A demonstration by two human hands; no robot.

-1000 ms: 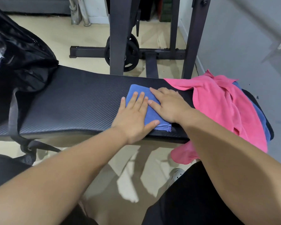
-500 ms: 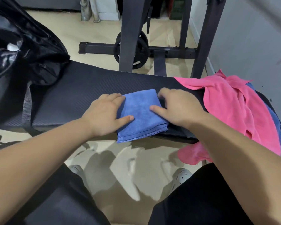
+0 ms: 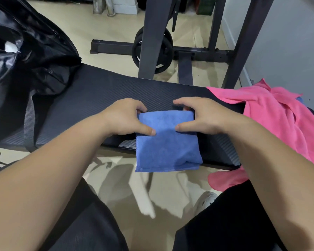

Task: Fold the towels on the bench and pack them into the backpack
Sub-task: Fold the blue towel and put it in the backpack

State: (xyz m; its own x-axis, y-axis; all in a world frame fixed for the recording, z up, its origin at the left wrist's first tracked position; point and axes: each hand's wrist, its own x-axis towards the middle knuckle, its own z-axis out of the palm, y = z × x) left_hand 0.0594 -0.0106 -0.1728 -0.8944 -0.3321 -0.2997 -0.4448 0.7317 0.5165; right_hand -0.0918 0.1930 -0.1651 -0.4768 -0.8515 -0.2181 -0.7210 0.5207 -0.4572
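Observation:
A folded blue towel (image 3: 168,147) hangs over the near edge of the black padded bench (image 3: 101,93). My left hand (image 3: 123,118) grips its left side, thumb on top and fingers curled behind the far edge. My right hand (image 3: 201,116) grips the right side the same way. The black backpack (image 3: 22,57) lies open at the bench's left end. An unfolded pink towel (image 3: 272,120) is heaped on the right end, with a bit of another blue towel (image 3: 300,99) showing from under it.
A dark metal rack (image 3: 152,37) with a weight plate (image 3: 152,49) stands behind the bench. A grey wall (image 3: 288,42) is at the right. My legs in black shorts (image 3: 225,223) are close to the bench, over a beige floor.
My hands went from pressing flat on the folded blue towel to gripping its two sides. The towel has come toward me and now hangs past the bench's near edge.

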